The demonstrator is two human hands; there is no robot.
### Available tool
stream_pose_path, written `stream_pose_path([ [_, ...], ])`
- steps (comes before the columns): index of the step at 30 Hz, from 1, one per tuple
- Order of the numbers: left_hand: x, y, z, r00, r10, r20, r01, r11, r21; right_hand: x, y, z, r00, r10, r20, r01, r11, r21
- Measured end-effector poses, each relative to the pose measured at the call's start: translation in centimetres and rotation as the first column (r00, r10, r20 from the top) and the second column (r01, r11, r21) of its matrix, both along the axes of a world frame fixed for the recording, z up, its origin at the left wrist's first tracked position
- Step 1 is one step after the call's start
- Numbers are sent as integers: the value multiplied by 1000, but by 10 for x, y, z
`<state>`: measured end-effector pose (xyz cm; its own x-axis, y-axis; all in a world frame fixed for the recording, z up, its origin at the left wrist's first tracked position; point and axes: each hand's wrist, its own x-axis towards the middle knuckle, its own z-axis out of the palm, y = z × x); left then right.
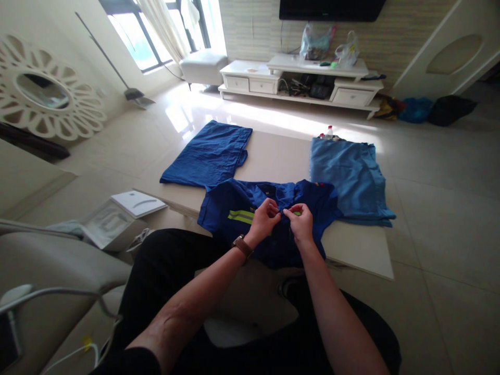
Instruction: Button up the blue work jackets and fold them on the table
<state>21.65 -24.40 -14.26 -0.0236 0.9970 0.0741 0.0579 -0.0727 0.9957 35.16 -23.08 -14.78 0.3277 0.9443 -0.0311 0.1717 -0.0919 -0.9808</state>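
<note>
A dark blue short-sleeved work shirt (pixel 230 200) with a yellow-green reflective stripe lies across the near side of the table, its lower part hanging over the edge. My left hand (pixel 266 217), with a watch on the wrist, pinches the shirt's front just below the collar. Close beside it, my right hand (pixel 300 221) pinches the same front, thumb and finger nearly meeting the left fingertips. Whatever small part sits between the fingertips is too small to make out. The shirt's collar (pixel 285 192) is spread beyond my hands.
Folded blue cloth (pixel 211 151) lies on the table (pixel 277 151) at left, lighter blue cloth (pixel 349 177) at right. Small bottles (pixel 330 131) stand behind the latter. White boxes (pixel 136 203) are left of my knee. A TV cabinet (pixel 250 78) stands along the wall.
</note>
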Motion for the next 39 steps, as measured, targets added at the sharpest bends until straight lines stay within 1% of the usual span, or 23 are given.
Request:
stream_pose_path([
  [3, -11, 4, 5, 997, 6, -75, -5, 1000, 17, 3, 1, -1, 999, 29, -29, -29, 1000, 2],
  [4, -19, 7, 7, 993, 31, -114, -28, 999, 29, 3, 1, 0, 999, 52, -11, -52, 999, 3],
  [6, -42, 17, 13, 966, 134, -221, -123, 990, 63, 6, 1, 2, 994, 97, 50, -97, 995, 15],
  [8, -73, 31, 18, 894, 256, -367, -233, 967, 107, 10, 1, 2, 985, 107, 138, -113, 993, 40],
  [9, -89, 38, 20, 839, 296, -457, -264, 955, 136, 13, 2, 1, 977, 94, 193, -107, 993, 55],
  [11, -121, 54, 22, 699, 323, -638, -272, 945, 180, 21, 5, -2, 949, 50, 310, -81, 993, 85],
  [13, -149, 70, 18, 566, 279, -775, -241, 956, 168, 30, 10, -6, 902, 2, 431, -59, 991, 117],
  [15, -169, 84, 11, 498, 179, -849, -202, 976, 88, 39, 20, -8, 833, -28, 552, -75, 984, 163],
  [17, -183, 96, 3, 491, 37, -871, -139, 990, -37, 48, 39, -8, 751, -44, 659, -113, 974, 194],
  [19, -193, 103, -2, 495, -78, -865, -68, 989, -128, 54, 67, -5, 667, -25, 744, -144, 976, 162],
  [21, -201, 105, -3, 510, -119, -852, -8, 990, -143, 56, 100, 2, 577, 66, 814, -150, 988, 26],
  [23, -211, 99, 2, 558, -99, -824, 22, 994, -105, 55, 130, 12, 498, 227, 837, -139, 973, -182],
  [25, -223, 88, 9, 613, -69, -787, 29, 997, -65, 55, 149, 26, 457, 350, 818, -138, 936, -323],
  [26, -230, 81, 14, 630, -53, -775, 25, 999, -48, 56, 153, 35, 448, 377, 811, -148, 925, -349],
  [27, -239, 73, 19, 637, -35, -770, 16, 999, -32, 60, 153, 46, 445, 381, 810, -162, 924, -346],
  [29, -260, 57, 32, 628, -1, -778, -17, 1000, -15, 72, 142, 73, 443, 356, 823, -180, 935, -307],
  [31, -282, 40, 47, 615, 18, -788, -50, 999, -17, 90, 119, 107, 457, 281, 844, -180, 958, -222],
  [32, -292, 31, 55, 609, 27, -792, -69, 997, -18, 101, 104, 126, 472, 217, 855, -176, 973, -150],
  [33, -300, 22, 64, 601, 46, -798, -88, 996, -9, 111, 87, 144, 497, 126, 859, -181, 983, -39],
  [34, -305, 13, 72, 587, 78, -806, -104, 994, 21, 119, 69, 162, 518, 47, 854, -197, 978, 66],
  [35, -306, 5, 79, 571, 120, -812, -109, 992, 70, 126, 51, 179, 528, 1, 850, -220, 966, 135],
  [37, -299, -10, 88, 543, 189, -818, -67, 981, 182, 134, 16, 208, 511, 38, 859, -306, 942, 140],
  [39, -283, -21, 88, 564, 174, -807, 23, 974, 225, 134, -14, 228, 498, 75, 864, -354, 927, 123],
])
